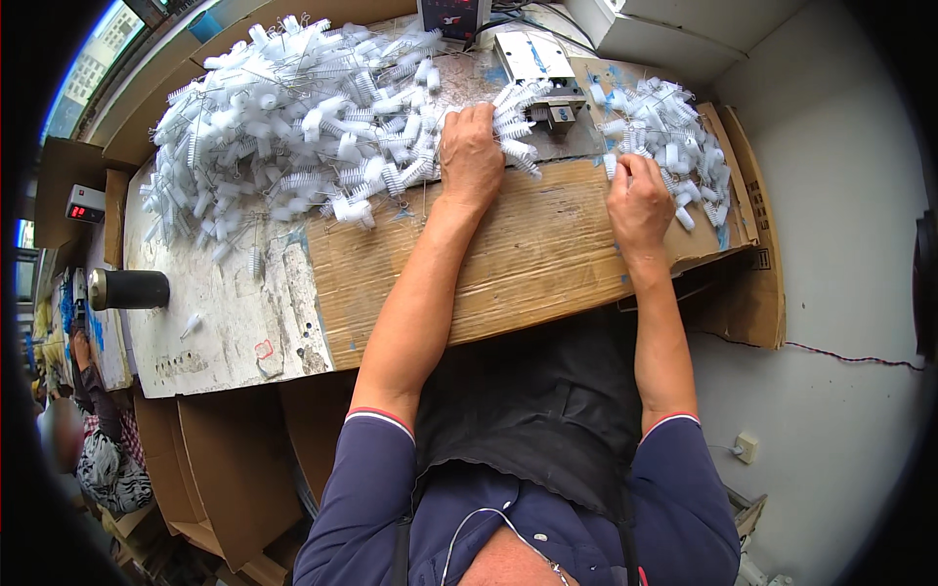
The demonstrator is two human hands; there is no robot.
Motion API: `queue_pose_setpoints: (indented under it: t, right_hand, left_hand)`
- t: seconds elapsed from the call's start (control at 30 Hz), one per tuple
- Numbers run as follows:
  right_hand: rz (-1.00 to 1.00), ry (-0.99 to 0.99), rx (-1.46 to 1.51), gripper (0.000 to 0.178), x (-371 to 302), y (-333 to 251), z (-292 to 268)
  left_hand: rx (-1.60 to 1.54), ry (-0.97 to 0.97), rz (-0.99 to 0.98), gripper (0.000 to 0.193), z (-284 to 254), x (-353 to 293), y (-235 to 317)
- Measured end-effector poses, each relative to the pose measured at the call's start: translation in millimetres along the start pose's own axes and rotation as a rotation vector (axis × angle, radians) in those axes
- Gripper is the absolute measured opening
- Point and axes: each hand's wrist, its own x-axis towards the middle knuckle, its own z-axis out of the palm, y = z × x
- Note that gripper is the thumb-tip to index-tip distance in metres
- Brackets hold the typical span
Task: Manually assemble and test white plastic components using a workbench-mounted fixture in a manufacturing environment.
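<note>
A large heap of white translucent plastic pieces with metal springs and thin wire ends (264,127) covers the back left of the table. My left hand (472,156) is closed at the heap's right edge, its fingers curled round a bunch of spring pieces (516,122) that fan out to its right. Behind them stands a small metal fixture (537,68) with a block at its front. My right hand (640,200) pinches at the left edge of a smaller pile of the same pieces (674,132). A white plastic piece (611,166) shows at its fingertips.
Worn cardboard (469,264) covers the table's front. A dark cylinder (129,290) and one loose white piece (192,324) lie on the left. A control box (454,18) stands at the back. Cardboard (767,234) borders the right side. Another person (107,459) sits at far left.
</note>
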Motion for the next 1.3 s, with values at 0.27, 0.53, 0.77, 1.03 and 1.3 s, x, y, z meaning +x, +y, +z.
queue_pose_setpoints:
  t: [0.27,0.53,0.77,1.03,1.3]
  right_hand:
    - [-0.195,-0.308,-0.122,0.038,-2.1,30.6,-14.6]
    - [-0.277,-0.290,0.019,0.047,15.7,26.0,1.7]
    - [-0.358,-0.331,-0.056,0.020,34.5,16.9,14.7]
    - [-0.444,-0.318,-0.047,0.023,28.0,0.0,27.1]
    - [-0.399,-0.377,-0.079,0.011,21.5,5.0,17.1]
  left_hand:
    - [0.019,0.013,0.043,0.030,0.3,-0.4,0.1]
    - [0.120,-0.038,0.046,0.020,1.7,1.9,3.6]
    - [0.159,-0.087,-0.026,0.012,-4.3,0.6,5.1]
    - [0.067,0.000,-0.200,0.017,-5.9,3.1,3.5]
    - [-0.091,0.166,-0.240,0.026,-4.6,4.4,2.0]
